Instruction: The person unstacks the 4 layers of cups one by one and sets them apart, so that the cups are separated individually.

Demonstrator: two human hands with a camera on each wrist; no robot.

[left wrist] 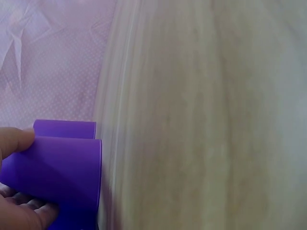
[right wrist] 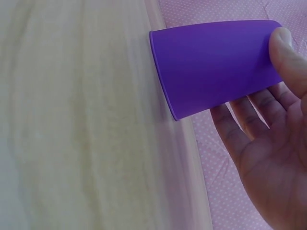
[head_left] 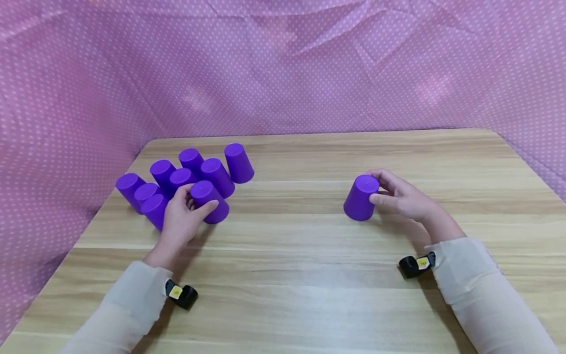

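My left hand (head_left: 181, 219) grips an upside-down purple plastic cup (head_left: 210, 204) at the front of a group of matching cups, thumb on its near side. In the left wrist view the same cup (left wrist: 53, 167) lies between thumb and fingers, with part of another purple cup (left wrist: 67, 128) showing behind it. Well to the right, my right hand (head_left: 404, 199) holds a second upside-down purple cup (head_left: 360, 199) from its right side. Seen from the right wrist, this cup (right wrist: 216, 67) has its open rim close over the wood, a thumb near its base and fingers underneath.
Several more purple cups, among them a back one (head_left: 239, 163) and a far-left one (head_left: 130, 191), stand upside down at the left of the wooden table (head_left: 292, 275). Pink dotted cloth (head_left: 283, 73) hangs behind and beside the table.
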